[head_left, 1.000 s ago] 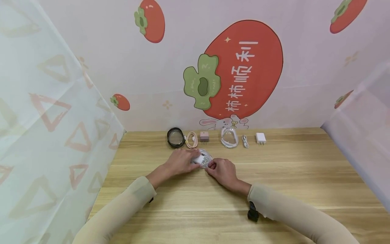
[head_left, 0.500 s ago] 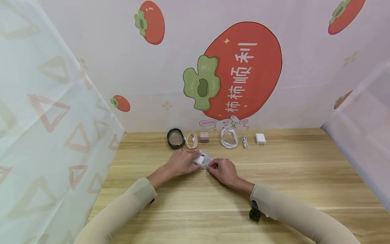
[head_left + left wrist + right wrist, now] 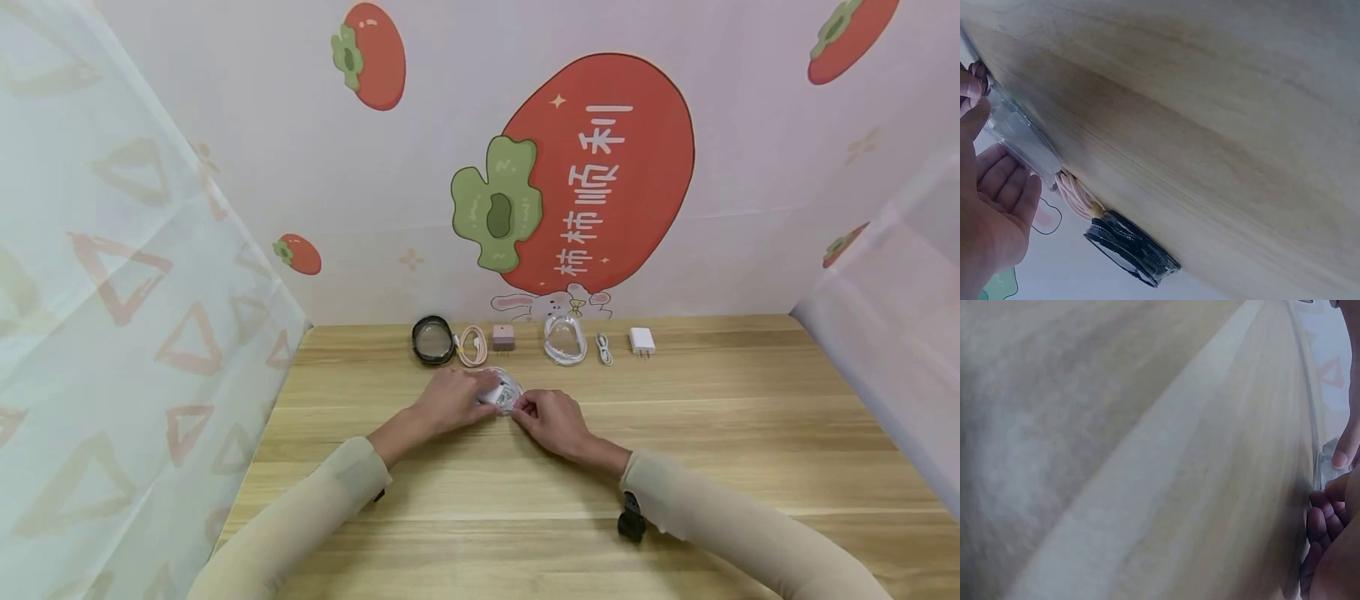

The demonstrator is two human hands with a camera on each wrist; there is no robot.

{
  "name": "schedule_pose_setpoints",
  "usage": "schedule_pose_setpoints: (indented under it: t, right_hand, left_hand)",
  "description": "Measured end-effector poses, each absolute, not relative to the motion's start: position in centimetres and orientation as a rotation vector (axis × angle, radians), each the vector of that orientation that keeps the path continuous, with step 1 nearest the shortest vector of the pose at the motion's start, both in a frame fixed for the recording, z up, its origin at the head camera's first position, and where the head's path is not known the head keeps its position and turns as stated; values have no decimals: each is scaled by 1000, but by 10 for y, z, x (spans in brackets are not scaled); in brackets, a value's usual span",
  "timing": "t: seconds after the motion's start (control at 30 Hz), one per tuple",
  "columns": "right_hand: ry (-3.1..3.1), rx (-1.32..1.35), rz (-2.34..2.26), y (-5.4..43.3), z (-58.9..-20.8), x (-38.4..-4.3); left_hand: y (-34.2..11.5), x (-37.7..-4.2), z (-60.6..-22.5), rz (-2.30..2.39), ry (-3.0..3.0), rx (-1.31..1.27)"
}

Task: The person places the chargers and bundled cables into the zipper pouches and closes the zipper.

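A clear plastic pouch (image 3: 508, 388) with a white block inside lies on the wooden table, partly covered by fingers. My left hand (image 3: 452, 400) holds its left side, thumb at the near edge and fingers over the far part. In the left wrist view the pouch (image 3: 1025, 140) sits between thumb and curved fingers. At its right edge my right hand (image 3: 553, 422) pinches the plastic between thumb and forefinger, the other fingers curled in. The right wrist view catches only a sliver of the pouch (image 3: 1330, 464) beside the fingertips.
Along the back of the wooden table (image 3: 720, 467) stand a black coil (image 3: 415, 340), a pink cable (image 3: 481, 358), a pink plug adapter (image 3: 503, 337), a white coil (image 3: 576, 357), a small bundled white cable (image 3: 604, 350) and a white plug adapter (image 3: 642, 340). Printed cloth walls (image 3: 375, 192) enclose the table.
The left hand's fingers have slid slightly right over the pouch, covering more of the white block. The right hand keeps its pinch almost in place, its forearm shifting slightly right.
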State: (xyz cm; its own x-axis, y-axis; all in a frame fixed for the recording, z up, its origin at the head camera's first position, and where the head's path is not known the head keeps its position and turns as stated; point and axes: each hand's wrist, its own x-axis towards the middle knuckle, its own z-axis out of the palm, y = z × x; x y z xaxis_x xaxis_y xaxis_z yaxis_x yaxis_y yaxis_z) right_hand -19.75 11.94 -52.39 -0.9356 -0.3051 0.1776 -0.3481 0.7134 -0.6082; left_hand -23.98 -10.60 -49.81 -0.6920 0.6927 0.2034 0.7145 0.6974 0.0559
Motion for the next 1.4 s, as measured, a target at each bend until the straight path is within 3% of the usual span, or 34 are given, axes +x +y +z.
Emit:
schedule_pose_setpoints:
  t: [0.87,1.4]
  right_hand:
    - [-2804,771,710,147,-509,-226]
    - [-2793,888,875,142,-513,-219]
  left_hand:
    - [-104,-241,-494,-218,-2757,-1214]
    - [-110,-243,-495,-372,-2767,-1278]
